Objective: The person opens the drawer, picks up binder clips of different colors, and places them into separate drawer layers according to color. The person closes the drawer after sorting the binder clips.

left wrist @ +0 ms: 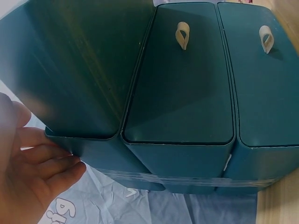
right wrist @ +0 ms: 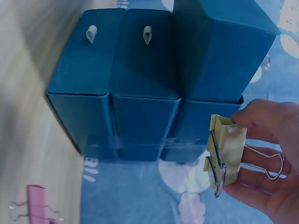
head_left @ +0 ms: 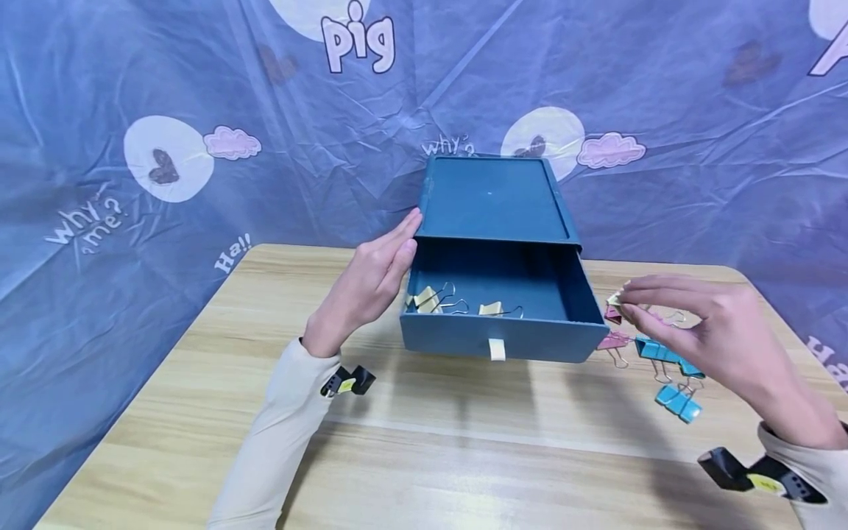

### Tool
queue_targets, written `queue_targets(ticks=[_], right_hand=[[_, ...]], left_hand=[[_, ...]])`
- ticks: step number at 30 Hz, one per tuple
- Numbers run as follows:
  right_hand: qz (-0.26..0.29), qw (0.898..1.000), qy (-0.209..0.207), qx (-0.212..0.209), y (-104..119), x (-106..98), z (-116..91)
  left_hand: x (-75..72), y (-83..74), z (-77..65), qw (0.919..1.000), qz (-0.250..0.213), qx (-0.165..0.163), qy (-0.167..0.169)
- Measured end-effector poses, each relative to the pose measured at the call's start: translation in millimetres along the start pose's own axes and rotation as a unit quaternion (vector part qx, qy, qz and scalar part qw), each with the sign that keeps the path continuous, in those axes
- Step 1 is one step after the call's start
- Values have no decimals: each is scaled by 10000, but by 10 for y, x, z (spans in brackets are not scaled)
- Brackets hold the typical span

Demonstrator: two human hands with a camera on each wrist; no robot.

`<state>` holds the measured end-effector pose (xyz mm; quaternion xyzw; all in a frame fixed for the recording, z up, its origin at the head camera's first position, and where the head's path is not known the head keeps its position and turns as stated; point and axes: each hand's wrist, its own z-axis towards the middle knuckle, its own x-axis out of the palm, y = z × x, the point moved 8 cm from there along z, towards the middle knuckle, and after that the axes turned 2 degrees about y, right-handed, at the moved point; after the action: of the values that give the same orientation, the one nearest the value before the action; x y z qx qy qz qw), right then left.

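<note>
A dark teal drawer unit [head_left: 493, 199] stands on the table with its top drawer [head_left: 450, 338] pulled out. Several yellow binder clips [head_left: 427, 299] lie inside that drawer, near its front. My left hand [head_left: 361, 287] rests with straight fingers against the unit's left side, by the drawer opening. To the right of the drawer, my right hand [head_left: 715, 331] pinches a yellow binder clip [right wrist: 229, 151] between thumb and fingers, its wire handles sticking out. Below that hand on the table are pink binder clips [head_left: 614, 340] and blue binder clips [head_left: 679, 402], some partly hidden by the hand.
In the left wrist view, the middle drawer [left wrist: 182, 93] and bottom drawer [left wrist: 266, 93] are closed, each with a pale pull loop. A blue printed cloth [head_left: 318, 147] hangs behind the wooden table [head_left: 265, 309].
</note>
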<state>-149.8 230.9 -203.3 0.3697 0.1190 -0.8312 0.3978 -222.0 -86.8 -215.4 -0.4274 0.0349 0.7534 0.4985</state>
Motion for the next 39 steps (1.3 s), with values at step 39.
queue_targets(ticks=[39], right_hand=[[924,9858,514,-1307,646,292,953]], left_hand=[[-3,-9,3,10000,30,-10,-59]])
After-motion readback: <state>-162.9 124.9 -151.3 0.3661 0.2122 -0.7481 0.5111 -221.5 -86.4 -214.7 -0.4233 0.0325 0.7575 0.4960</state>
